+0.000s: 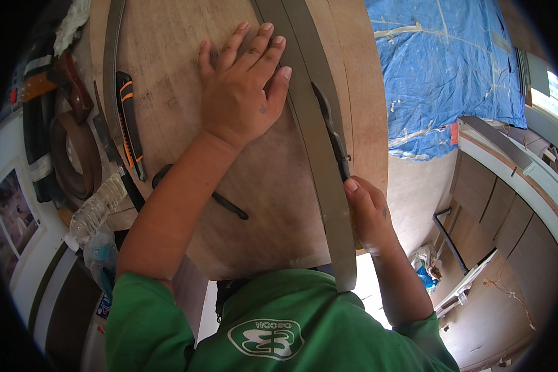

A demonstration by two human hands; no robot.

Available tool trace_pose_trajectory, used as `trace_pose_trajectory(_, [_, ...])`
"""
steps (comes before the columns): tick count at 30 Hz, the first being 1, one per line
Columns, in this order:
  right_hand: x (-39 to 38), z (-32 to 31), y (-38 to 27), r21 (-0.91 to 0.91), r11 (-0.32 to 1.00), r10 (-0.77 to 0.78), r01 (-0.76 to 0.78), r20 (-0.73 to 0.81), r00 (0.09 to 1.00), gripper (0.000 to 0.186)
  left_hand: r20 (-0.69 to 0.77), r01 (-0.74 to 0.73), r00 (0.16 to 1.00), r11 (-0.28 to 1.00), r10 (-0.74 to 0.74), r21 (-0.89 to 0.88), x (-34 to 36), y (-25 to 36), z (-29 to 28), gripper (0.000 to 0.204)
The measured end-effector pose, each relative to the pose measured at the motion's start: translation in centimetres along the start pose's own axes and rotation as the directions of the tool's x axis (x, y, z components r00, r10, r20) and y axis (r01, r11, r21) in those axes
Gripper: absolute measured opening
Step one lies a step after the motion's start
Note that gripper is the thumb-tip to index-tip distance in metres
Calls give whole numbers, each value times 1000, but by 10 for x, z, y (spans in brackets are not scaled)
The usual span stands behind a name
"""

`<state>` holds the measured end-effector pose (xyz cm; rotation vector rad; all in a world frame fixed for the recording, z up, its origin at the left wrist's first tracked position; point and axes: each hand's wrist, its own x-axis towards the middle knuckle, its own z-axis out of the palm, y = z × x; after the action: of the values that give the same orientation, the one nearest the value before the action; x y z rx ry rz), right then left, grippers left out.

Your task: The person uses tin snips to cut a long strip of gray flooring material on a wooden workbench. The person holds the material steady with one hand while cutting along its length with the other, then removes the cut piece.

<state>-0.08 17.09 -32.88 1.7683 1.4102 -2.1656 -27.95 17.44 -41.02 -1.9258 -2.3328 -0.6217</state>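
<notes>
Pinching a dark tool point(332, 132) in the right hand point(370, 212), lengthwise along the right of the grey strip point(338, 239), spreading the left hand point(240, 102) to its left.

One black-and-orange box cutter point(128, 121), one clear plastic bottle point(97, 208), tilted, second bottle point(99, 250) with blue label, just below the first, coil of brown strip point(93, 158) at left, creased blue tarp point(446, 68) at upper right, bright window point(557, 99) near far right edge.
</notes>
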Motion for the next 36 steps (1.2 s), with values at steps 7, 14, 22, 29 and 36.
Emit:
trace_pose_trajectory(7, [1,1,-4,-30,999,-16,16,-3,1000,49,5,3,1000,1000,-3,3,0,0,-1,42])
trace_pose_trajectory(14, [-1,2,-4,-3,1000,7,-7,-6,1000,48,6,6,1000,1000,-6,4,0,0,0,43])
trace_pose_trajectory(22, [4,5,-9,30,1000,-6,6,2,1000,50,11,14,1000,1000,-14,-5,-1,1,-1,43])
trace_pose_trajectory(29, [5,2,-7,-40,998,-48,48,-5,999,51,5,12,1000,1000,-12,-14,-1,0,-1,42])
trace_pose_trajectory(36, [7,7,-19,4,1000,15,-15,-29,999,50,6,10,1000,1000,-10,-3,-1,0,0,43])
